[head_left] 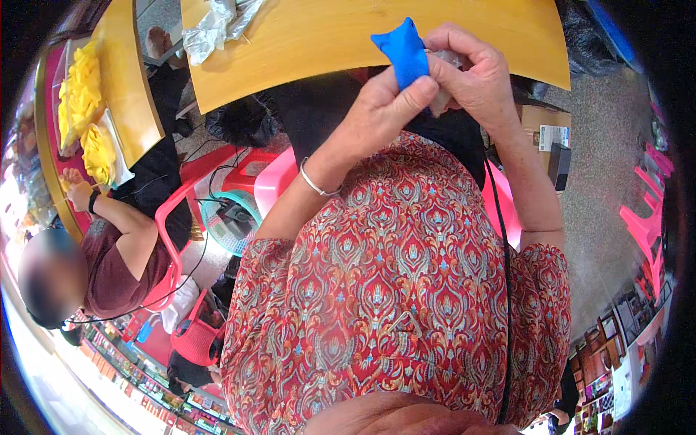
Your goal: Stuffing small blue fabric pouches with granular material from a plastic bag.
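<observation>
A small bright blue piece [408,58], soft like cloth and with pointed corners, is held up over the near edge of the yellow table. My left hand [388,109] is closed on its lower part, thumb pressed across the front. From the other side my right hand [478,76] is closed, with thumb and fingertips against the blue piece's edge. Crumpled whitish see-through material [442,94], like plastic film, shows under and between the right fingers. My hands partly hide the blue piece's lower end.
Crumpled clear plastic [217,29] lies on the yellow table [312,43]. At left, a person [127,254] sits by another table with yellow cloth pieces [98,145]. A turquoise basket [232,221] stands beside my pink chair [275,181]. A cardboard box [540,134] is on the floor at right.
</observation>
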Available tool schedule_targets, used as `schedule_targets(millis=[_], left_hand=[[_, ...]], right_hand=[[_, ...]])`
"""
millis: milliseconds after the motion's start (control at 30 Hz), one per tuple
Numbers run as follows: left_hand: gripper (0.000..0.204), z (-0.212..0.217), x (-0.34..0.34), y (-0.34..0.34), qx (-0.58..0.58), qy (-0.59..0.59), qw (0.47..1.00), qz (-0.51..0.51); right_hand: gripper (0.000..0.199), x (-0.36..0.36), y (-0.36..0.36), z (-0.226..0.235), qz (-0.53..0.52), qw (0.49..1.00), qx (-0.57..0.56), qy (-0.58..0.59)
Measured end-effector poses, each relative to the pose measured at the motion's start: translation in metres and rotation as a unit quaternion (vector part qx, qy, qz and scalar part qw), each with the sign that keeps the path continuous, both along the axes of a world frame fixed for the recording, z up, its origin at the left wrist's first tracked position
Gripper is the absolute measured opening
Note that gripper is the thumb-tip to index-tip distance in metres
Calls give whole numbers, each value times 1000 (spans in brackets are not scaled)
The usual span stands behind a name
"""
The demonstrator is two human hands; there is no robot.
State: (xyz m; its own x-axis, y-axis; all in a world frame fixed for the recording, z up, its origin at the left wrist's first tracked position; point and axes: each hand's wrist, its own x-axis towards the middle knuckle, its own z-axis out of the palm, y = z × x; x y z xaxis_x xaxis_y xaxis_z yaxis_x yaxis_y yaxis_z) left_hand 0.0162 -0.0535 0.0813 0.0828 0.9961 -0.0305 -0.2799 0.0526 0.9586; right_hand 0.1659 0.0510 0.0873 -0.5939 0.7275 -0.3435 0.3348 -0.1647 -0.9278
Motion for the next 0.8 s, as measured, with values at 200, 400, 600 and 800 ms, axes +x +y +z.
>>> schedule_targets(millis=[200, 400, 600, 800], left_hand=[[37, -2, 10, -2, -126, -189, 972, 68], [51, 12, 9, 3, -85, -175, 971, 135], [59, 8, 2, -4, -91, -175, 977, 77], [59, 14, 1, -1, -65, -257, 960, 85]], right_hand=[[28, -12, -1, 7, 11, 960, 271, 74], [33, -1, -2, 22, -18, 975, -57, 215], [22, 3, -5, 21, 49, 957, 249, 141], [23, -1, -14, 25, 128, 940, 305, 83]])
